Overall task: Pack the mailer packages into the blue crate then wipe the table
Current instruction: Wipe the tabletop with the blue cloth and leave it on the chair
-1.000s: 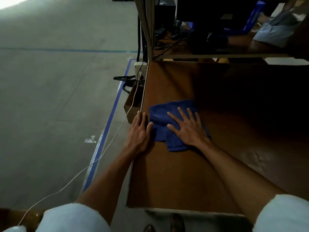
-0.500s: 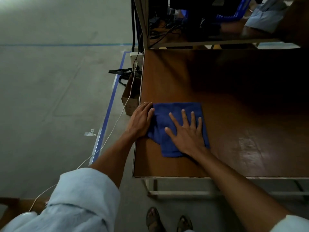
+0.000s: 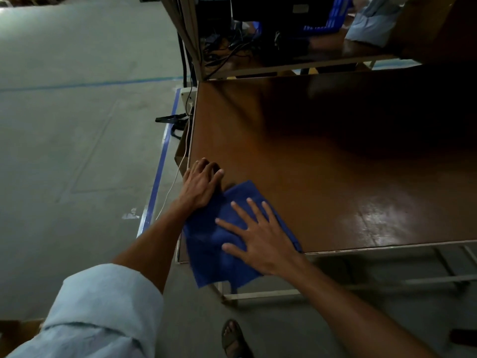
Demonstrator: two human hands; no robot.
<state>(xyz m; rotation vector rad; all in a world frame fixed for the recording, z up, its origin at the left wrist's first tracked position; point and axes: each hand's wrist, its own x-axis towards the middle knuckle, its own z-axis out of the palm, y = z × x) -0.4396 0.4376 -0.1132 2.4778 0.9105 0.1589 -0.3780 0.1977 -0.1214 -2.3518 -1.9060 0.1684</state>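
My right hand (image 3: 260,239) lies flat on the cloth (image 3: 211,244), fingers straight and spread wide, pressing it down and gripping nothing. The cloth sits on the table (image 3: 322,164) at its near left corner, and its lower part hangs past the near edge into the air. My left hand (image 3: 200,186) rests on the table right at its left edge, fingers loosely bent with the tips on the wood. Its heel touches the cloth's left side and it holds nothing.

From the cloth the brown top runs wide to the right and on to the far edge, where it goes dark. Beyond that far edge stands a shelf (image 3: 296,65), and the blue crate (image 3: 333,19) is on it, partly hidden.

A white cable (image 3: 170,192) hangs just beside the table's left edge. A blue tape line (image 3: 161,166) runs along the floor on that side. My sandalled foot (image 3: 233,337) stands below the near edge.
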